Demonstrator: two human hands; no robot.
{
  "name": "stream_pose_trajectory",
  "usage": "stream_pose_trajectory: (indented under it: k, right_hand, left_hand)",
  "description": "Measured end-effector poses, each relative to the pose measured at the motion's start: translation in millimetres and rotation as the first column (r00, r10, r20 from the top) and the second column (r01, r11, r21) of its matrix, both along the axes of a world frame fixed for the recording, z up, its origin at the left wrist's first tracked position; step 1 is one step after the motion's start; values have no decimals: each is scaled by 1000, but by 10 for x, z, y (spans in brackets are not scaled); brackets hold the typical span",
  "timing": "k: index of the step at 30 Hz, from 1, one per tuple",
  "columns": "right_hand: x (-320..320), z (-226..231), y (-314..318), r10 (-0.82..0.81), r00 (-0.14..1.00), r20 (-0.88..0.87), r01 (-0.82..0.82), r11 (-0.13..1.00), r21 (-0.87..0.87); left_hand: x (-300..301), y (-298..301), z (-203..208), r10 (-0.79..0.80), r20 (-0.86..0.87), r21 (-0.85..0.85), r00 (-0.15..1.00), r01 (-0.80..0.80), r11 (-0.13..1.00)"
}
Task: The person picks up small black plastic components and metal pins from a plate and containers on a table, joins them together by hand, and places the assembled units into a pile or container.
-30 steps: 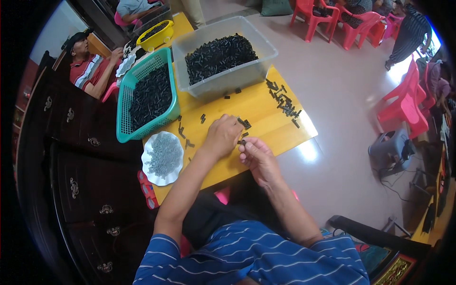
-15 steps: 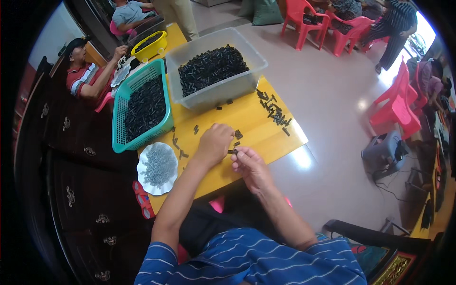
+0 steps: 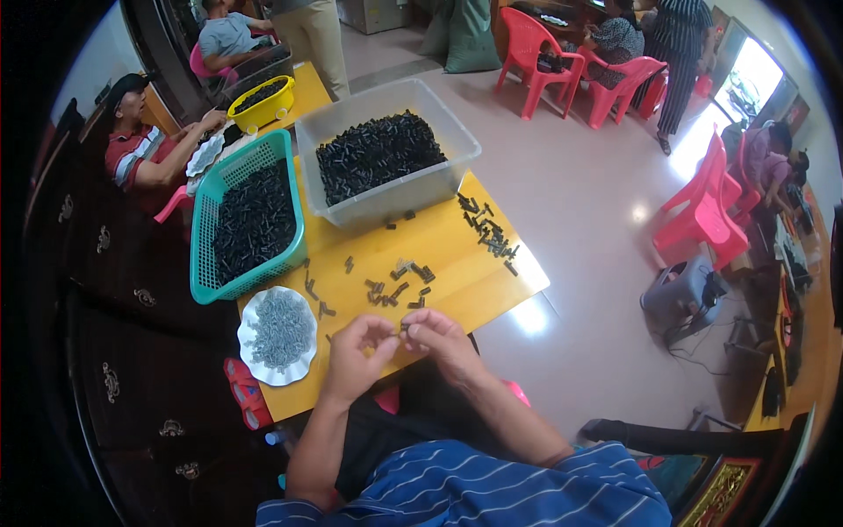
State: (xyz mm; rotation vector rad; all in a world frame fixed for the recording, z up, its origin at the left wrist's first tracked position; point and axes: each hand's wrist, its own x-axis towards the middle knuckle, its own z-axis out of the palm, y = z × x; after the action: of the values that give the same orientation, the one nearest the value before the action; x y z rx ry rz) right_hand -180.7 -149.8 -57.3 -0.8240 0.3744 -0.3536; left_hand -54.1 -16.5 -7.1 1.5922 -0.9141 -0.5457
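Observation:
Over the front of the yellow table point(image 3: 457, 277), my left hand point(image 3: 358, 353) and my right hand point(image 3: 446, 347) meet, fingertips nearly touching. My right thumb and fingers pinch a small black plastic piece point(image 3: 405, 328). My left fingers are closed just beside it; what they hold, if anything, is too small to make out. Several loose black pieces point(image 3: 386, 294) lie beyond my hands. To the left, a white scalloped plate point(image 3: 248, 360) holds a heap of small silvery metal parts point(image 3: 283, 329).
A teal basket point(image 3: 204, 263) and a clear bin point(image 3: 386, 195), both full of black pieces, stand behind. Another pile point(image 3: 487, 230) lies by the right edge. Two seated people work near a yellow basket point(image 3: 263, 109). Red chairs point(image 3: 702, 220) and a grey stool point(image 3: 680, 294) stand right.
My left hand has drawn back toward me from the loose pieces and now meets my right hand. More loose black pieces show where it was. The view has shifted slightly.

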Motion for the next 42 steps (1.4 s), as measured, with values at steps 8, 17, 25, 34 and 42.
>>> stream_pose_trajectory:
  k: [8, 17, 25, 34, 42]
  right_hand:
    - [40, 42, 112, 146, 989, 5, -146, 989, -24]
    - [12, 39, 117, 114, 993, 11, -114, 993, -12]
    - [4, -19, 228, 196, 980, 34, -195, 981, -16]
    - [43, 89, 203, 204, 979, -8, -205, 978, -36]
    - [43, 60, 263, 227, 974, -1, -226, 972, -66]
  left_hand:
    - [4, 131, 99, -15, 82, -89, 997, 23, 996]
    - [8, 163, 226, -9, 207, -20, 978, 13, 1000]
    - [-43, 460, 86, 56, 174, -3, 983, -56, 998]
    - [75, 450, 40, 97, 158, -37, 983, -92, 995]
    - [61, 559, -16, 70, 126, -38, 990, -65, 997]
